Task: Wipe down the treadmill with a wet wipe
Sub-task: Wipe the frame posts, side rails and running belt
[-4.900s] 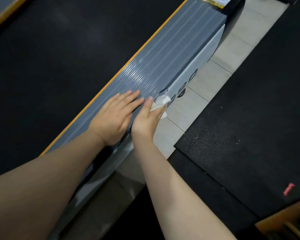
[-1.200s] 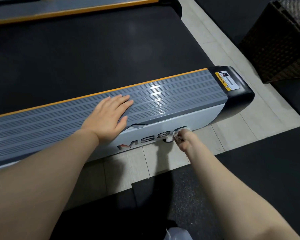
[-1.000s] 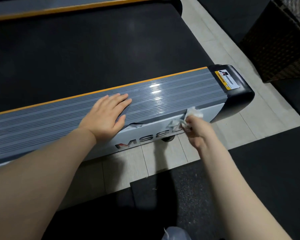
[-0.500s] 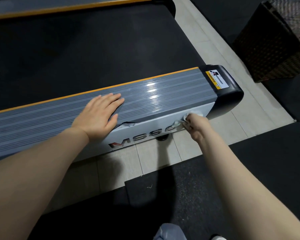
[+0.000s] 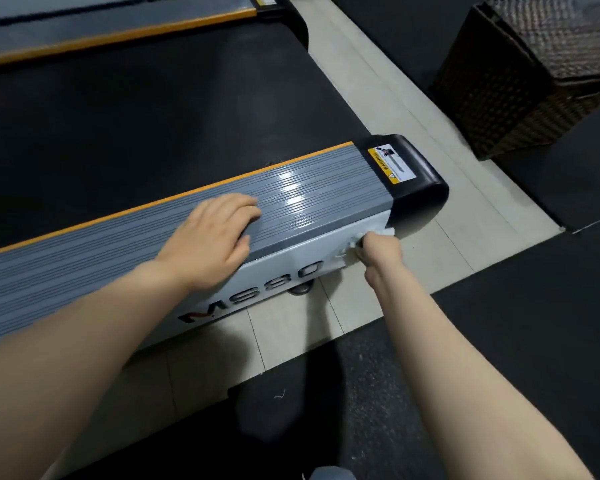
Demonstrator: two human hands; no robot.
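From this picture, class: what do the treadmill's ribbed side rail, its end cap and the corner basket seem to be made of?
Side rail: grey, likely plastic or coated metal; fine ribs, glossy highlights.
End cap: black moulded plastic, by its smooth rounded, slightly shiny look.
Basket: dark brown woven wicker or rattan; whether natural or synthetic is unclear.

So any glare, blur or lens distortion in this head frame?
Head view: bright glare streaks on the ribbed grey side rail; the left hand looks slightly motion-blurred; wide-angle bending curves the floor tiles; dark shadow pools under the arms.
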